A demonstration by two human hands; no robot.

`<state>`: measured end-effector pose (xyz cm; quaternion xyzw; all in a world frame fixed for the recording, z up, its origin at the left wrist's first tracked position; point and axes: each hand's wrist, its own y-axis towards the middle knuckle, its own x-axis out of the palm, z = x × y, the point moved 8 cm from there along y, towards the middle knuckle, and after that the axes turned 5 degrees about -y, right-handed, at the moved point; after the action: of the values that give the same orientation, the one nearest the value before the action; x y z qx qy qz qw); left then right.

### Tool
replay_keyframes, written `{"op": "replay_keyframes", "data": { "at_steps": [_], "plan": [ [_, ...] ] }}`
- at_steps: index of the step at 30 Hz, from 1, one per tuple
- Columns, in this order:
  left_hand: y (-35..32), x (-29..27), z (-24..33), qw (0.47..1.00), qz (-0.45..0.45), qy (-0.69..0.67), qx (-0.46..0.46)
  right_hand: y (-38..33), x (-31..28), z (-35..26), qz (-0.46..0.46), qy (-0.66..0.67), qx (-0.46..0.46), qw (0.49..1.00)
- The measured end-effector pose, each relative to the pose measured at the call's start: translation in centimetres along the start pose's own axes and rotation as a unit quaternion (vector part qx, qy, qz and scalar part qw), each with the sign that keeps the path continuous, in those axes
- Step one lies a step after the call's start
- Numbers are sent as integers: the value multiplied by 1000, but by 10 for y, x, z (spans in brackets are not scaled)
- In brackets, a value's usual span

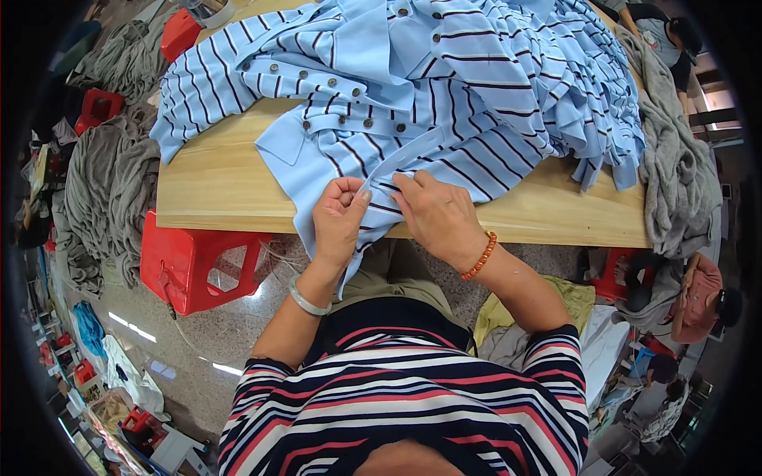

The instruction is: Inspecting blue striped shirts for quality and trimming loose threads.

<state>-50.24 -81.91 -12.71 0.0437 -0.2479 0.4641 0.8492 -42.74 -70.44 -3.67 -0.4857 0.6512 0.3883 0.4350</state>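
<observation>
A light blue cardigan [349,155] with dark stripes and dark buttons lies across the near edge of the table, its lower part hanging over. My left hand [341,218] is closed, with thumb and finger pinching the cardigan's pale front band. Just to the right, my right hand [436,210] has its thumb and fingertips closed on the striped cloth beside that band. A heap of the same blue striped garments [516,71] covers the far and right part of the table. What lies beneath my right palm is hidden.
The wooden table [214,186] has a straight near edge. Red plastic stools [178,270] stand at the left. Grey garments [111,190] are piled left of the table, and more grey cloth [675,159] hangs at its right. Other people [698,297] sit at the far right.
</observation>
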Motion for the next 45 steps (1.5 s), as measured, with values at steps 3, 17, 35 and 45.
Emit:
{"op": "replay_keyframes", "data": {
  "at_steps": [3, 17, 35, 45],
  "plan": [
    [0, 0, 2, 1000, 2, -10, -6, 3, 4, -2, -6, -4, -5, 1000],
    [2, -1, 4, 999, -13, 23, -21, 21, 26, 3, -3, 63, -15, 998],
    [-47, 5, 13, 961, -112, 254, -12, -52, -28, 14, 30, 86, 74, 993],
    [-38, -18, 1, 990, -79, 96, -60, -69, -41, 10, -48, 38, 43, 997]
  ]
}}
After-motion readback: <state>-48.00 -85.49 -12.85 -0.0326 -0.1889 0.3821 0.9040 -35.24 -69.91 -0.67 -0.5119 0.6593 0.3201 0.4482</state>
